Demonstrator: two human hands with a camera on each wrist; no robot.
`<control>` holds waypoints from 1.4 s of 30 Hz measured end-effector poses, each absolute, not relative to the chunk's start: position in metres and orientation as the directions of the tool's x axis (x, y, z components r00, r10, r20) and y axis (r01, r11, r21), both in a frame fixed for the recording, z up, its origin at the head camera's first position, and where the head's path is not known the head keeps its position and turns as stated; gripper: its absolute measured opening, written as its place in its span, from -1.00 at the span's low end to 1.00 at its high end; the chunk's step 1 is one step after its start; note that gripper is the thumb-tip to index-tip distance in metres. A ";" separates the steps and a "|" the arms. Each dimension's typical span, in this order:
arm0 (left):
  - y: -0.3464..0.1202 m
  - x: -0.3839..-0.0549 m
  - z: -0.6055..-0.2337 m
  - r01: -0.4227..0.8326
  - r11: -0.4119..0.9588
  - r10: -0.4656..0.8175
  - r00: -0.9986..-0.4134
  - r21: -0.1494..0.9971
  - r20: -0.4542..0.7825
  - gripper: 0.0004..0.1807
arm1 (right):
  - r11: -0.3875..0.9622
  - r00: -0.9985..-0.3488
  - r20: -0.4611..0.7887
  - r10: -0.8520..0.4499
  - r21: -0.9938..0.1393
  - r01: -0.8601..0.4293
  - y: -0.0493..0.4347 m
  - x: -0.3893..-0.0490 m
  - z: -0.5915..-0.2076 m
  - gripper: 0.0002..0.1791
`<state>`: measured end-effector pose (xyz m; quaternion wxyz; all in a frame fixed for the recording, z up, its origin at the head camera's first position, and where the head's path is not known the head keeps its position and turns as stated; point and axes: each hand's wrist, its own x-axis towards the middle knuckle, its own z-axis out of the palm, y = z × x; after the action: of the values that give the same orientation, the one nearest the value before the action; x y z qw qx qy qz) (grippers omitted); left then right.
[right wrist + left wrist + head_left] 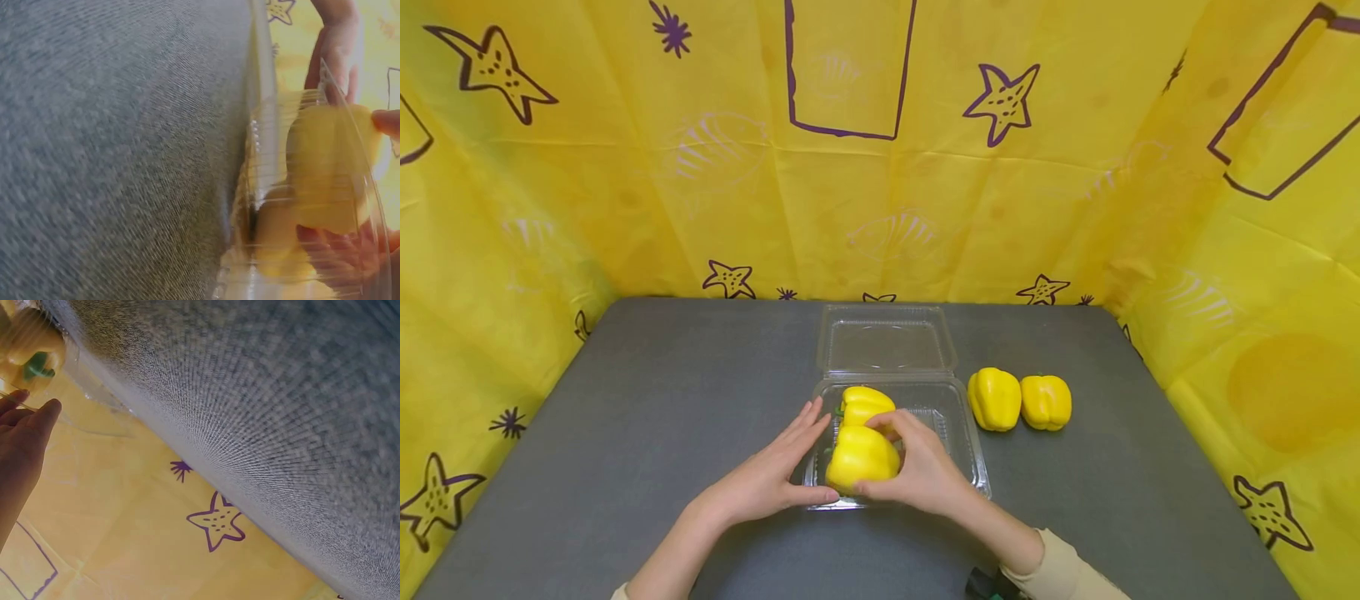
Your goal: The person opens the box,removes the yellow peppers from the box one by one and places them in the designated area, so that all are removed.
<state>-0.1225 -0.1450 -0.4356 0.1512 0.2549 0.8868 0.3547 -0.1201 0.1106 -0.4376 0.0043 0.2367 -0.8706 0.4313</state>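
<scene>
- Four yellow peppers: two in the open clear box, two on the worktop just right of it.
- Right hand grips the near pepper inside the box, in front of the far pepper.
- Left hand, fingers straight, rests against the box's left side.

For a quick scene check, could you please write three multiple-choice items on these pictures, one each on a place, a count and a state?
1. Where do the two loose peppers lie?
A. right of the box
B. left of the box
C. on the lid

2. How many peppers are there in all?
A. two
B. three
C. four

3. How is the box now?
A. shut
C. upside down
B. open, lid flat behind

Key: 1 A, they lie on the table to the right. 2 C, two in the box, two outside. 3 B, the lid lies back while the right hand grips the near pepper and the left hand touches the box.
</scene>
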 end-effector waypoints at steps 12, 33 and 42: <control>-0.144 -0.123 -0.433 0.342 0.633 0.553 -0.827 0.695 -0.097 0.20 | 0.499 -0.915 0.211 -0.345 -0.784 -0.369 0.121 -0.117 -0.427 -0.30; -0.144 -0.121 -0.431 0.346 0.633 0.550 -0.830 0.692 -0.088 0.18 | 0.515 -0.949 0.214 -0.232 -0.801 -0.306 0.146 -0.118 -0.415 -0.29; -0.144 -0.121 -0.432 0.356 0.630 0.555 -0.828 0.691 -0.080 0.19 | 0.542 -0.962 0.197 -0.189 -0.796 -0.269 0.157 -0.120 -0.412 -0.30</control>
<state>-0.1210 -0.1436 -0.4323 0.1440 0.2555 0.8911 0.3463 -0.1198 0.1574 -0.4115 0.0440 0.1306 -0.8771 0.4602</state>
